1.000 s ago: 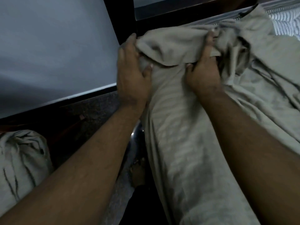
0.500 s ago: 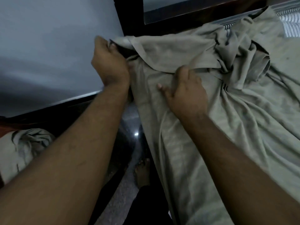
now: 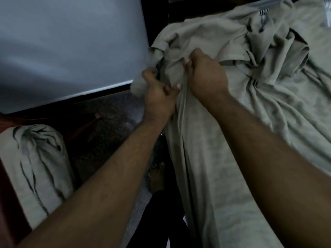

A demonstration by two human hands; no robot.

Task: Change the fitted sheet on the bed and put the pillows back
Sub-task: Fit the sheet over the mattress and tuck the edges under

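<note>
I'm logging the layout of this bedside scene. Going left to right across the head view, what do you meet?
Bundled streaked cloth → left hand gripping the sheet's corner → right hand pinching the sheet → bunched folds of the grey fitted sheet.

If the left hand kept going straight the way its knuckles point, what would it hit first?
Probably the bunched corner of the sheet it already grips, then the dark bedpost just behind. The left hand points up and away along the bed's edge; depth there is unclear.
</note>
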